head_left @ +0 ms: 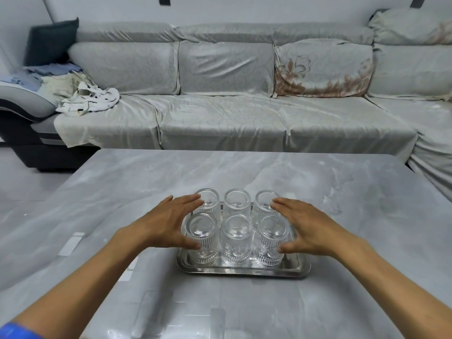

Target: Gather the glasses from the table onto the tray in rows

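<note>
Several clear ribbed glasses stand upside down in two rows of three on a shiny metal tray (244,271) near the table's front. The front row's middle glass (236,238) is between a left glass (201,238) and a right glass (271,241). The back row (237,201) stands just behind. My left hand (168,222) is spread against the left side of the group, thumb by the front left glass, fingertips at the back left glass. My right hand (308,227) mirrors it on the right side. Both hands have fingers apart and grip nothing.
The tray sits on a grey marble-look coffee table (342,192). Behind it runs a long grey covered sofa (225,113) with crumpled clothes (88,101) at its left end. Floor shows at the far left.
</note>
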`<state>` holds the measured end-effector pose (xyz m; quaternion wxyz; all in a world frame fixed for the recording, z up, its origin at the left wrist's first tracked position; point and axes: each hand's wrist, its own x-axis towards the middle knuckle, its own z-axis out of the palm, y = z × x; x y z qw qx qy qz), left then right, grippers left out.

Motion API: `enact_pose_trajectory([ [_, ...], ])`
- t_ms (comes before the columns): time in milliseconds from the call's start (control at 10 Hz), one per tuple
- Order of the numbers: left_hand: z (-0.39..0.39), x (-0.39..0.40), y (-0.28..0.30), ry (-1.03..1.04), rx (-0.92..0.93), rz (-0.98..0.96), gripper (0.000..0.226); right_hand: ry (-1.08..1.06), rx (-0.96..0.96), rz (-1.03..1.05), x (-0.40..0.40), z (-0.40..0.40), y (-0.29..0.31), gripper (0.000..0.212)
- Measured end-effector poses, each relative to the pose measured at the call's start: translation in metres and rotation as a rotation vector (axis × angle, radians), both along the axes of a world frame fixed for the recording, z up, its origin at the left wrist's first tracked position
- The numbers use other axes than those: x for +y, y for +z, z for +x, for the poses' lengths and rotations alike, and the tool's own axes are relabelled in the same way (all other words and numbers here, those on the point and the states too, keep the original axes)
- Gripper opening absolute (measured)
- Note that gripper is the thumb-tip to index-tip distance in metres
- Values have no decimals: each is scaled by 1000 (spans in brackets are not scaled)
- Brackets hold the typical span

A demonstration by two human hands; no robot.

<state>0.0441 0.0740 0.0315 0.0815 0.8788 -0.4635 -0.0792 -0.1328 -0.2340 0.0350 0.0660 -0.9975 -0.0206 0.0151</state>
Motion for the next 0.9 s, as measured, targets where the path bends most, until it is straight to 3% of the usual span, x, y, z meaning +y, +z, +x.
enact_pose_trajectory([
  [400, 0, 2, -3, 1, 4, -40, 109, -14, 13, 39, 4, -2, -6, 111],
  [700, 1, 2, -4, -5, 12, -74, 109, -9, -126, 41, 8, -4, -7, 90],
  [900, -6, 1, 3, -5, 32, -114, 108, -40, -128, 160, 13, -7, -2, 96],
])
